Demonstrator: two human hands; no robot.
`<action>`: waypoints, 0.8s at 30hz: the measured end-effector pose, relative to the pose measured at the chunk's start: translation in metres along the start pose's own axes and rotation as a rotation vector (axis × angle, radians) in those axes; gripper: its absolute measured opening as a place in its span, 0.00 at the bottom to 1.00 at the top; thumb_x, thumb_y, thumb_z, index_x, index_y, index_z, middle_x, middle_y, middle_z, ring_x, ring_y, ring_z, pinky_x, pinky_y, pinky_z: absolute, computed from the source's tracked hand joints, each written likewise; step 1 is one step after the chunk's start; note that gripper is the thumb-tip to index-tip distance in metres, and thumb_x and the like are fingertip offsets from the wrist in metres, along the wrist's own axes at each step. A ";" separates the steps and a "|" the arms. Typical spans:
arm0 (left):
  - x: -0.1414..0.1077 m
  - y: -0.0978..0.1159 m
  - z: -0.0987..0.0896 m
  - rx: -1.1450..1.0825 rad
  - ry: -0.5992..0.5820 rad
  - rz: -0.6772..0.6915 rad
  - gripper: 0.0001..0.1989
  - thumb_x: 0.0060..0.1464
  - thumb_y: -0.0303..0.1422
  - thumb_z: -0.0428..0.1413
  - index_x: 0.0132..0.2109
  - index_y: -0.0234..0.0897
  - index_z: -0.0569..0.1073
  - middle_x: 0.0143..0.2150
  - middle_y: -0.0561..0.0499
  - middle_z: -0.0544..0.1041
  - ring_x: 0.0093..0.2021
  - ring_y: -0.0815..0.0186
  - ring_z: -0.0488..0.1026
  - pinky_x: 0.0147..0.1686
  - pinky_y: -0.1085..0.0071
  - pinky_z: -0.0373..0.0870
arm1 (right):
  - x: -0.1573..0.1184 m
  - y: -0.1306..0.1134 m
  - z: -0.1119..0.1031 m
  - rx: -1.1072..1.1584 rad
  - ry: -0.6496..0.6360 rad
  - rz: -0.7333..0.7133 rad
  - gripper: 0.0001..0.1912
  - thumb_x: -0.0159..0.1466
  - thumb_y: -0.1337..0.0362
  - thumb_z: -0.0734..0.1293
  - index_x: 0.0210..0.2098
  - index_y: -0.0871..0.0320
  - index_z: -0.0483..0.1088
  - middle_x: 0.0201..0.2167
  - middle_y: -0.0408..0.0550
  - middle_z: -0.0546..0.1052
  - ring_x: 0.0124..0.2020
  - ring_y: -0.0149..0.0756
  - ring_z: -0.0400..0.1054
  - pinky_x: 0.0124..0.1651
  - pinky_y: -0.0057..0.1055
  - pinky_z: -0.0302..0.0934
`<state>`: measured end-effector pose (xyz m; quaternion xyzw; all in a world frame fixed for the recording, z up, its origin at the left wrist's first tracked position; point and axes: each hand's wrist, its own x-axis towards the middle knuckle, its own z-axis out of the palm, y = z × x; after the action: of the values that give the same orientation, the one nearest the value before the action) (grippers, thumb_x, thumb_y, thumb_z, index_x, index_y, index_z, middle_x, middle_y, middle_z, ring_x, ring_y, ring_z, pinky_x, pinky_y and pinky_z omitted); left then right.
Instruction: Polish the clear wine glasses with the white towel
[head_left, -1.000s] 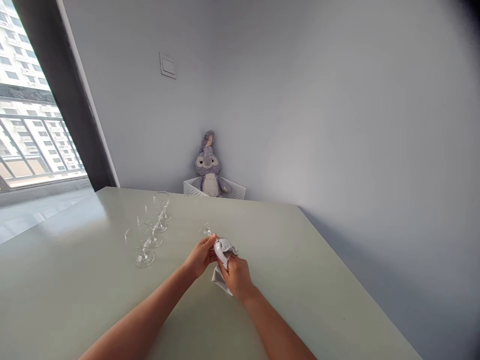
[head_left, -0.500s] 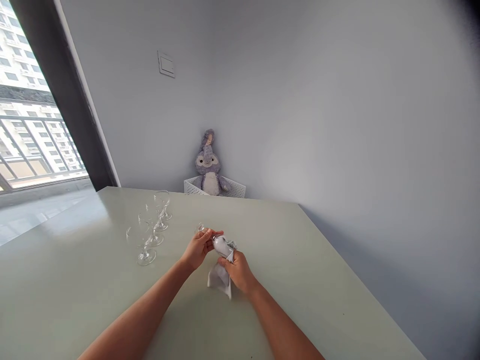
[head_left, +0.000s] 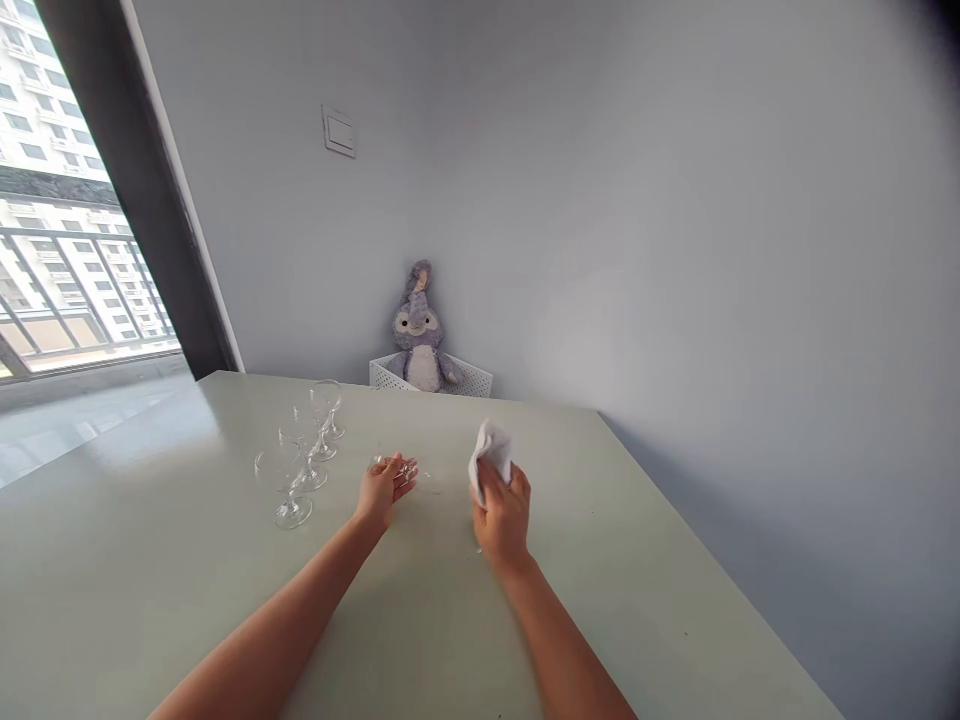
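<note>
Fingers of the bare left hand [head_left: 379,490] are holding a clear stemmed drinking glass [head_left: 407,470], and fingers of the bare right hand [head_left: 504,515] are gripping a soft white cloth [head_left: 491,450]. At far left, a grey metal railing [head_left: 56,235] is running before a pale high-rise building [head_left: 45,130], with a dark upright frame [head_left: 127,180] leaning beside it. Four transparent stemmed glasses [head_left: 293,512] are standing upright in a slanting row on the left part of the pale green, smooth worktop [head_left: 420,630], the nearer ones partly covering those behind. Above them, a square white wall switch [head_left: 340,132] is sitting on the grey wall [head_left: 675,230]. Farther right, the left hand's glass is lying sideways across the partly curled fingers, the thumb resting on top; its bowl is showing too faintly to trace, and whether it is touching the worktop cannot be told. Behind it, a grey-purple plush toy with a white belly [head_left: 422,368] is sitting in a white perforated basket [head_left: 472,378] beyond the worktop's edge. To the right, apart from the held glass, the cloth is standing up bunched between the right hand's fingers and thumb.
</note>
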<state>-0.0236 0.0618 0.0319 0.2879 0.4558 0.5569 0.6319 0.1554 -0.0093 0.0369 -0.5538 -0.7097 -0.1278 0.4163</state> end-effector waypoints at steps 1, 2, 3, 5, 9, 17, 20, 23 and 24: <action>-0.004 -0.002 0.003 0.033 -0.023 0.030 0.11 0.47 0.38 0.57 0.31 0.33 0.69 0.34 0.46 0.76 0.32 0.67 0.74 0.33 0.71 0.70 | 0.000 -0.007 0.000 0.014 -0.044 -0.068 0.22 0.61 0.65 0.58 0.56 0.55 0.60 0.51 0.49 0.69 0.58 0.49 0.49 0.58 0.49 0.38; -0.009 -0.005 0.008 0.062 -0.052 0.059 0.12 0.46 0.39 0.57 0.30 0.33 0.69 0.32 0.48 0.76 0.30 0.68 0.73 0.31 0.72 0.69 | -0.001 -0.015 0.000 0.036 -0.102 -0.145 0.23 0.61 0.62 0.59 0.56 0.54 0.60 0.52 0.49 0.68 0.58 0.49 0.49 0.59 0.49 0.36; -0.014 -0.008 0.012 0.086 -0.084 0.086 0.13 0.44 0.40 0.58 0.29 0.32 0.69 0.29 0.49 0.75 0.28 0.68 0.71 0.28 0.73 0.68 | -0.002 -0.023 0.001 0.059 -0.160 -0.214 0.24 0.61 0.60 0.60 0.56 0.54 0.60 0.54 0.48 0.67 0.58 0.49 0.49 0.60 0.49 0.35; -0.026 -0.011 0.021 0.115 -0.145 0.125 0.13 0.41 0.39 0.59 0.28 0.32 0.69 0.25 0.53 0.73 0.25 0.69 0.69 0.25 0.75 0.65 | -0.002 -0.034 0.001 0.090 -0.225 -0.274 0.22 0.61 0.60 0.60 0.55 0.53 0.61 0.55 0.46 0.65 0.57 0.47 0.52 0.60 0.47 0.36; -0.041 -0.011 0.030 0.147 -0.257 0.136 0.12 0.43 0.39 0.59 0.29 0.33 0.71 0.25 0.54 0.72 0.26 0.70 0.67 0.26 0.76 0.65 | 0.001 -0.035 -0.003 0.199 -0.182 -0.053 0.17 0.63 0.62 0.57 0.50 0.52 0.66 0.53 0.48 0.67 0.51 0.44 0.59 0.54 0.42 0.49; -0.044 -0.009 0.029 0.142 -0.448 0.059 0.19 0.49 0.45 0.54 0.35 0.31 0.74 0.34 0.44 0.76 0.35 0.62 0.73 0.37 0.64 0.70 | 0.014 -0.001 -0.005 1.348 -0.266 0.935 0.20 0.58 0.50 0.60 0.33 0.62 0.73 0.27 0.49 0.76 0.30 0.40 0.70 0.37 0.35 0.62; -0.042 -0.011 0.030 0.011 -0.438 0.066 0.17 0.50 0.44 0.53 0.36 0.32 0.73 0.36 0.44 0.76 0.37 0.62 0.73 0.40 0.63 0.69 | 0.012 -0.001 0.000 1.647 -0.156 1.150 0.20 0.57 0.50 0.62 0.37 0.61 0.72 0.29 0.49 0.77 0.33 0.41 0.71 0.38 0.37 0.63; -0.040 -0.015 0.031 -0.082 -0.380 0.139 0.15 0.50 0.42 0.54 0.36 0.33 0.73 0.39 0.45 0.75 0.40 0.63 0.71 0.42 0.63 0.68 | 0.008 -0.009 0.006 1.835 -0.146 1.159 0.24 0.58 0.46 0.59 0.39 0.60 0.71 0.34 0.50 0.77 0.39 0.42 0.70 0.43 0.39 0.62; -0.039 -0.016 0.031 -0.083 -0.350 0.181 0.14 0.50 0.42 0.54 0.35 0.34 0.73 0.40 0.45 0.74 0.41 0.63 0.71 0.42 0.64 0.68 | 0.007 -0.012 0.007 1.872 -0.153 1.159 0.25 0.58 0.45 0.58 0.39 0.59 0.71 0.35 0.50 0.77 0.41 0.43 0.70 0.44 0.39 0.62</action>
<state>0.0123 0.0255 0.0406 0.3938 0.2877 0.5711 0.6603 0.1412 -0.0039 0.0407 -0.2748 -0.1826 0.7095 0.6227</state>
